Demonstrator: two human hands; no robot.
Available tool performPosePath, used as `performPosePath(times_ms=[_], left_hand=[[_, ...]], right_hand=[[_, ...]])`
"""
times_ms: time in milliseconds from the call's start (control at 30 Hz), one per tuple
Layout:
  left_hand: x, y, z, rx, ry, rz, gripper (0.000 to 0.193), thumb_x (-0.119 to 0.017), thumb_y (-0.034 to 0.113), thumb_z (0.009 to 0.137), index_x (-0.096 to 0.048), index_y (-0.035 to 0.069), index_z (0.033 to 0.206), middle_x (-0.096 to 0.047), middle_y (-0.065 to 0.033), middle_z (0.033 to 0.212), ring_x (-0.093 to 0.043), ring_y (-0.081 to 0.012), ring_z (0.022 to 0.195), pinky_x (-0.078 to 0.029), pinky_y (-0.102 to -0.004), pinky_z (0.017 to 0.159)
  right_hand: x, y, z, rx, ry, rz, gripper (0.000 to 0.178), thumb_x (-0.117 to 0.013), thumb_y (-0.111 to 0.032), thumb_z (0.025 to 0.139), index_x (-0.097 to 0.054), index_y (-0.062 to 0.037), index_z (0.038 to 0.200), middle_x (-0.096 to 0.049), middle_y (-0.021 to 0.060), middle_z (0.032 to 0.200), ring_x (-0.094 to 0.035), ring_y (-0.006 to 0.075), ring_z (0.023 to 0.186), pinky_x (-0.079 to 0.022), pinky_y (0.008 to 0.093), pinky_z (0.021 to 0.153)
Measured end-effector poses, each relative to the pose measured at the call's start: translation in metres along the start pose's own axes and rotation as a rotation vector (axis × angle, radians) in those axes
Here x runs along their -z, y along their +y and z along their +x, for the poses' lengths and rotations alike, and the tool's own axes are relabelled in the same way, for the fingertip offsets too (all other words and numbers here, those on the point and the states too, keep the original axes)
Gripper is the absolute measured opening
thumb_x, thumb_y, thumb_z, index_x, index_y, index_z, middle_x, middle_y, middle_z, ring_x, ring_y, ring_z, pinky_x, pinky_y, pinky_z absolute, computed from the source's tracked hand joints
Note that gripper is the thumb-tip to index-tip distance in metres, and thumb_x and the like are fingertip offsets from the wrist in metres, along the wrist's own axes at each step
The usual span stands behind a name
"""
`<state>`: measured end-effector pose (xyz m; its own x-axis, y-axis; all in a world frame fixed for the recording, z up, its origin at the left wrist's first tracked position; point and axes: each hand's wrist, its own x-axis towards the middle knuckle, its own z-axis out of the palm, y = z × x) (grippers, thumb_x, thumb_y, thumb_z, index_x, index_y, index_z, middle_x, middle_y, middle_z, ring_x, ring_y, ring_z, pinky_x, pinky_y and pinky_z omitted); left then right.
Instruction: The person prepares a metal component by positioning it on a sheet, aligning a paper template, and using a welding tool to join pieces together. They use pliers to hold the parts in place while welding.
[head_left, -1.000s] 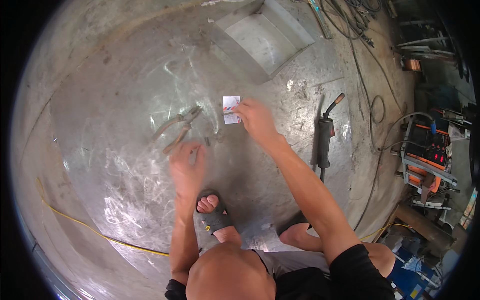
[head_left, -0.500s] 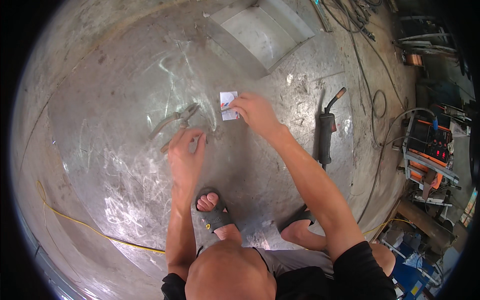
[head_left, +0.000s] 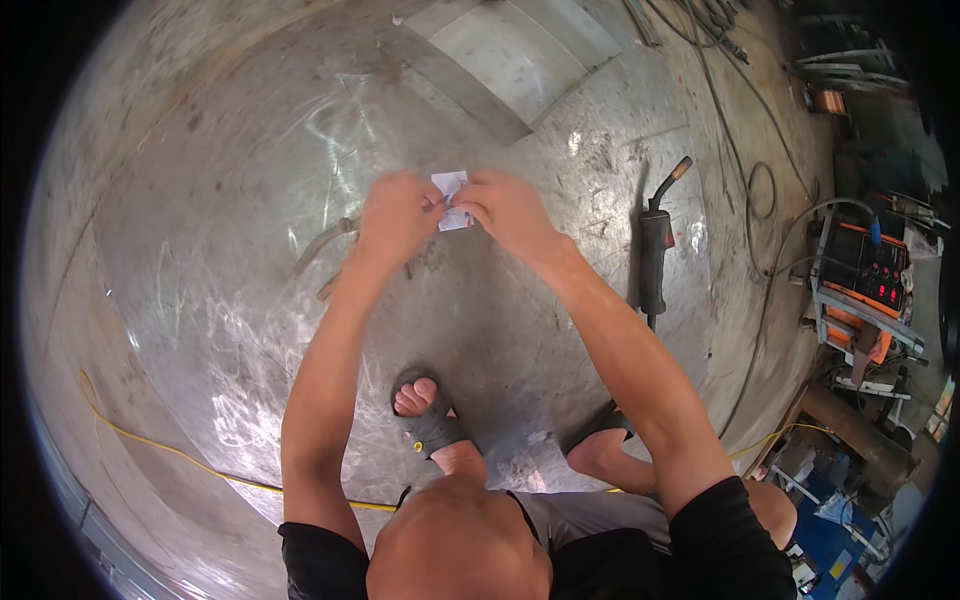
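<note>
A small white paper packet (head_left: 454,218) with blue and red marks is held over the metal floor plate. My right hand (head_left: 510,212) pinches its right side between thumb and fingers. At its left edge, my left hand (head_left: 398,215) is closed, with thumb and fingertips on the paper; the fingers are slightly smeared by motion. Beneath my left hand lie pliers (head_left: 322,245); their jaws are hidden by the hand and only parts of the handles show. A tiny dark piece (head_left: 408,271) rests on the plate by my left wrist, too small to name.
Right of my right arm lies a black welding torch (head_left: 653,250). A bent sheet-metal tray (head_left: 510,60) sits at the far side. An orange welding machine (head_left: 865,275) stands at the right, among cables (head_left: 735,140). A yellow cable (head_left: 190,463) crosses near my feet.
My left hand has moved up and away from the pliers' handles to the packet in my right hand. The packet now sits between both hands, more covered by fingers.
</note>
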<state>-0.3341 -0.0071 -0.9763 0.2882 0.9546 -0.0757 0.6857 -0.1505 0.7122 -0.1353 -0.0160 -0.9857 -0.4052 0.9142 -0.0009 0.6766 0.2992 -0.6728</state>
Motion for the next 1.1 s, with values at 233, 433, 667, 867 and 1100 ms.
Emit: performPosePath(times_ms=[233,433,667,867,1100], left_hand=[[-0.007,0.002,0.008,0.021,-0.069,0.038,0.01,-0.076,0.012,0.077,-0.074,0.003,0.079,-0.069,-0.0118,0.083,-0.065,-0.033,0.086,-0.051,-0.0427,0.079],[-0.013,0.005,0.008,-0.061,-0.029,0.192,0.006,-0.074,0.014,0.077,-0.078,0.012,0.08,-0.067,-0.0091,0.087,-0.062,-0.03,0.097,-0.045,-0.0422,0.086],[-0.017,0.007,0.001,-0.1,0.065,0.244,0.006,-0.078,0.014,0.078,-0.077,0.008,0.077,-0.067,-0.0044,0.086,-0.062,-0.0261,0.094,-0.045,-0.0405,0.088],[-0.022,0.003,-0.003,-0.107,0.145,0.188,0.005,-0.079,0.012,0.076,-0.075,0.008,0.076,-0.067,-0.0044,0.084,-0.06,-0.0252,0.091,-0.043,-0.0397,0.084],[-0.029,0.014,-0.008,0.007,0.159,0.213,0.006,-0.078,0.012,0.077,-0.075,0.007,0.076,-0.068,-0.0032,0.085,-0.06,-0.0238,0.091,-0.044,-0.0386,0.087]], right_hand=[[0.012,-0.009,0.001,-0.021,0.183,-0.018,0.013,-0.069,-0.016,0.088,-0.074,-0.0086,0.098,-0.067,0.0091,0.093,-0.064,0.0322,0.087,-0.049,0.0428,0.078],[0.073,-0.019,0.029,0.122,0.564,-0.527,0.017,-0.07,-0.018,0.084,-0.073,-0.0056,0.096,-0.072,0.0119,0.095,-0.064,0.0306,0.096,-0.046,0.0455,0.095],[0.068,-0.029,0.023,0.091,0.281,-0.492,0.015,-0.073,-0.017,0.08,-0.072,-0.006,0.071,-0.069,0.0072,0.073,-0.061,0.0251,0.091,-0.044,0.0424,0.087],[0.043,-0.058,-0.007,0.12,0.303,-0.447,0.015,-0.072,-0.019,0.083,-0.07,-0.0087,0.073,-0.066,0.0027,0.071,-0.057,0.0249,0.081,-0.042,0.0424,0.078],[0.038,-0.06,-0.013,0.098,0.247,-0.42,0.013,-0.073,-0.019,0.084,-0.072,-0.0073,0.077,-0.067,0.0029,0.073,-0.058,0.0247,0.08,-0.043,0.0422,0.078]])
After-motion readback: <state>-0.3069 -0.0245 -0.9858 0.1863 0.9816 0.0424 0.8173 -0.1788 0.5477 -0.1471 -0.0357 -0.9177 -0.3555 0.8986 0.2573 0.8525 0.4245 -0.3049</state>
